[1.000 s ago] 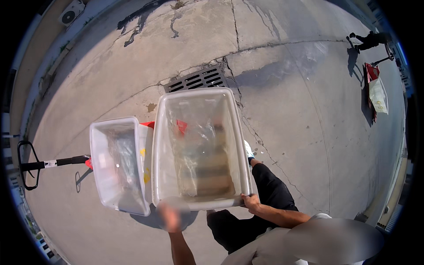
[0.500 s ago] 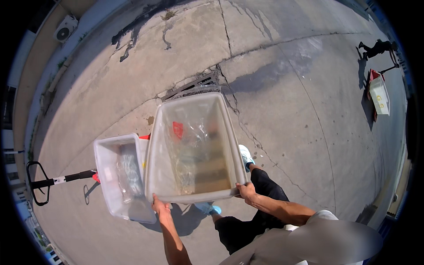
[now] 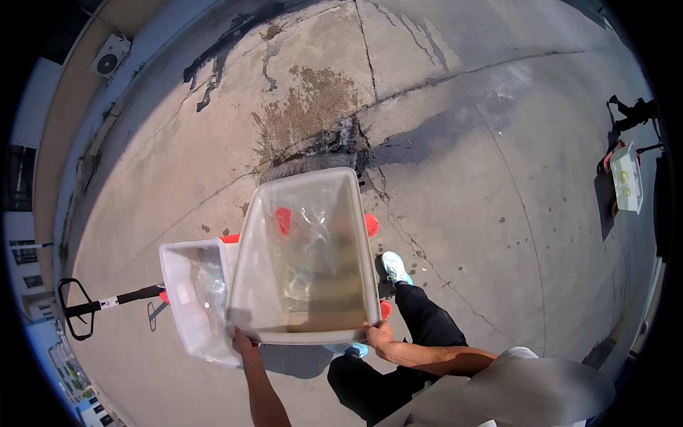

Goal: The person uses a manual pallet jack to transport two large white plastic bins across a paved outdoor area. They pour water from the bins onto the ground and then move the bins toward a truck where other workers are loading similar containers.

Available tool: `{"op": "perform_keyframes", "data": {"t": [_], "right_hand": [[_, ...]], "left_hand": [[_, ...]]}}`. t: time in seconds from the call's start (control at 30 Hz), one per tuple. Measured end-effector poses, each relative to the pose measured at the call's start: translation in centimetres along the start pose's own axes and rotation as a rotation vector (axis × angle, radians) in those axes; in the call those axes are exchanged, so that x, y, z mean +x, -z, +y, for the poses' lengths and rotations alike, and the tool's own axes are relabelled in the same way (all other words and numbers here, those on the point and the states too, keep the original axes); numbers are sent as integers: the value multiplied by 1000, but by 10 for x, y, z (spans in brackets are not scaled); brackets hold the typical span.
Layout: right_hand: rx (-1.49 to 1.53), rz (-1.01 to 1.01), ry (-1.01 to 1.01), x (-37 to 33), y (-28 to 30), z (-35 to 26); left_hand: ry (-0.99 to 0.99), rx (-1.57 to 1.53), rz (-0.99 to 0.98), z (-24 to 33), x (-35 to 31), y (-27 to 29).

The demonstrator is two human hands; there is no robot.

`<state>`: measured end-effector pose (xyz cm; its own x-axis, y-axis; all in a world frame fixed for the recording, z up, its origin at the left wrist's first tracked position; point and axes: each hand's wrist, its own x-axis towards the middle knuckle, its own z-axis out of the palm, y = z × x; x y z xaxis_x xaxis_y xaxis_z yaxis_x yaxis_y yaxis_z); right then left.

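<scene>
A large white plastic tub (image 3: 306, 336) is tilted away from me. Its near rim is gripped at the left corner by my left hand (image 3: 244, 341), closed, and at the right corner by my right hand (image 3: 378, 333), also closed. Inside lie a red piece (image 3: 283, 220) and something clear and shiny, perhaps plastic film or water. Water (image 3: 306, 164) runs over the far rim onto the concrete by the dark drain (image 3: 348, 135). A second white tub (image 3: 176, 285) stands left of the large one, with clear material inside.
A pallet truck's black handle (image 3: 135, 292) sticks out at left; its red fork tips (image 3: 371, 225) show beyond the large tub. At far right a person in dark clothes (image 3: 632, 114) stands by a cart bearing a white tub (image 3: 626, 178). Wet splashes (image 3: 306, 107) mark the ground.
Water now spills over the far rim and has splashed widely around the drain. The large tub and my hands have shifted slightly left and nearer. The red fork tips have come into view.
</scene>
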<state>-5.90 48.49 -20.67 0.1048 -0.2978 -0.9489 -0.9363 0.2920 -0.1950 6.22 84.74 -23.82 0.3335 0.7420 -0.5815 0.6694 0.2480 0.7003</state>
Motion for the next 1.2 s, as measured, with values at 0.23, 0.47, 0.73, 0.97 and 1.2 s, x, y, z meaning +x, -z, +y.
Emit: {"op": "perform_keyframes", "data": {"t": [0.23,0.47,0.73,0.97,1.2], "right_hand": [[120,-32,10,20,3,3],[408,-131,92,-4,19,-64],[449,-114,176,0,25,-99],[538,25,248,16,20,-114],[551,38,322,18,20,-117]], "left_hand": [[-12,95,27,22,-22,-29],[-106,98,-46,38,-21,-60],[-490,580,149,73,-49,-105],[-558,559,47,92,-68,-128],[-808,593,-115,89,-51,-121]]}}
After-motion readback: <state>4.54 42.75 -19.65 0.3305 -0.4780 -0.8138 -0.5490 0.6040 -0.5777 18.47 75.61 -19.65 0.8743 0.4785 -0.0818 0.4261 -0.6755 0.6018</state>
